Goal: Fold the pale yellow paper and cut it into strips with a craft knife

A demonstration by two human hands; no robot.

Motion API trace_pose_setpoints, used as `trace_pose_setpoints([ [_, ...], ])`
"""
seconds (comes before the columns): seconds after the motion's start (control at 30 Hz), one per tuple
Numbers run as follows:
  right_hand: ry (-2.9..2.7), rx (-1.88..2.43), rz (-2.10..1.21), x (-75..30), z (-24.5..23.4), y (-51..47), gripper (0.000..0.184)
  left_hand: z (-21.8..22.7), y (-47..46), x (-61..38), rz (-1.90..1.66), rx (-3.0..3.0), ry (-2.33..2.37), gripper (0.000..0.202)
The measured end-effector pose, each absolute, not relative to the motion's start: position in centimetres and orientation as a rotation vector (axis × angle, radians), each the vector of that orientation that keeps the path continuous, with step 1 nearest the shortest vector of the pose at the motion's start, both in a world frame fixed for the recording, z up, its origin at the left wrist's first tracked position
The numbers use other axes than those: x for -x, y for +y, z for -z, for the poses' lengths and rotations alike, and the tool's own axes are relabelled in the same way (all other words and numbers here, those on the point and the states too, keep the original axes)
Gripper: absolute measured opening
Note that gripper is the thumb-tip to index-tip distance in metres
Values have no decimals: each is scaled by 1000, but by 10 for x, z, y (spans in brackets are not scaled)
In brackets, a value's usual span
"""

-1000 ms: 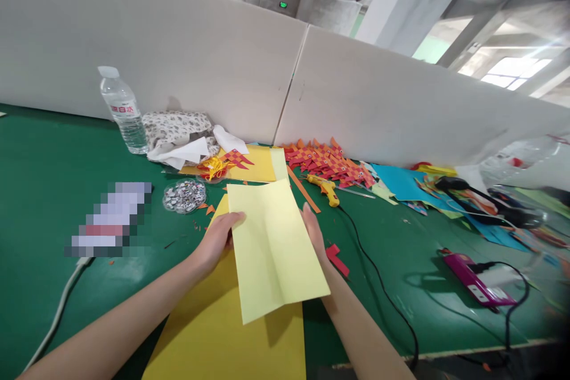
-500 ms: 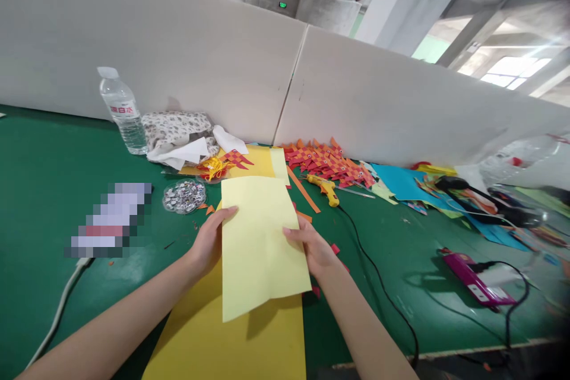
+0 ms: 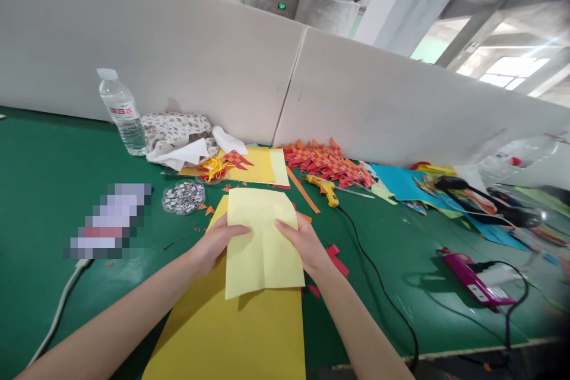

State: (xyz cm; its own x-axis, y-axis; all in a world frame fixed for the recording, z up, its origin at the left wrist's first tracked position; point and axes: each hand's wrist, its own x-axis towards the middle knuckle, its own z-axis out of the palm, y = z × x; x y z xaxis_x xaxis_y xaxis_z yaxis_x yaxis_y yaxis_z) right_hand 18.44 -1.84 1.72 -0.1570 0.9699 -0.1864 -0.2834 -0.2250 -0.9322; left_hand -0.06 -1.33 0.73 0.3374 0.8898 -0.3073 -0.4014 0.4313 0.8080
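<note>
A pale yellow sheet of paper (image 3: 262, 261) is held up between both my hands, with a faint crease down its middle. My left hand (image 3: 219, 242) grips its left edge, thumb on the front and fingers hidden behind. On the opposite edge my right hand (image 3: 307, 244) pinches it the same way, thumb in front. Beneath it lies a larger deep-yellow sheet (image 3: 231, 338) on the green table (image 3: 369, 309). Red paper scraps (image 3: 338, 261) lie beside my right wrist.
A yellow glue gun (image 3: 326, 190) with a black cord rests behind my right hand. Woven orange-red paper fish (image 3: 318, 160) are heaped by the partition. A dish of googly eyes (image 3: 184, 197), a water bottle (image 3: 122, 113) and a pixelated object (image 3: 111, 219) stand left; a magenta power strip (image 3: 476, 279) lies right.
The pale sheet has come lower and tilted, its near edge now higher in view. Both thumbs have shifted inward over its front, closer together.
</note>
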Motion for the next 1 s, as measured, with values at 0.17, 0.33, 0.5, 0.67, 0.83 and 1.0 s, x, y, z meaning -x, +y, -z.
trace_pose_setpoints([
  [0.17,-948,1026,-1525,-183,-25,-18,36,-12,-13,3,-931,-642,844,43],
  [0.33,-1072,1130,-1377,-184,-21,-17,34,-16,-14,2,-948,-588,881,38],
  [0.5,-1180,1254,-1203,-186,-10,-13,45,-13,-12,1,-945,-600,876,47],
  [0.67,-1400,1470,-768,-186,-10,-14,38,-15,-14,1,-921,-670,819,57],
  [0.83,-1614,1522,-370,-187,-8,-14,36,-13,-14,1,-920,-690,821,52],
  [1.0,-1705,1438,-285,-187,-9,-15,35,-11,-13,2,-907,-697,820,52],
])
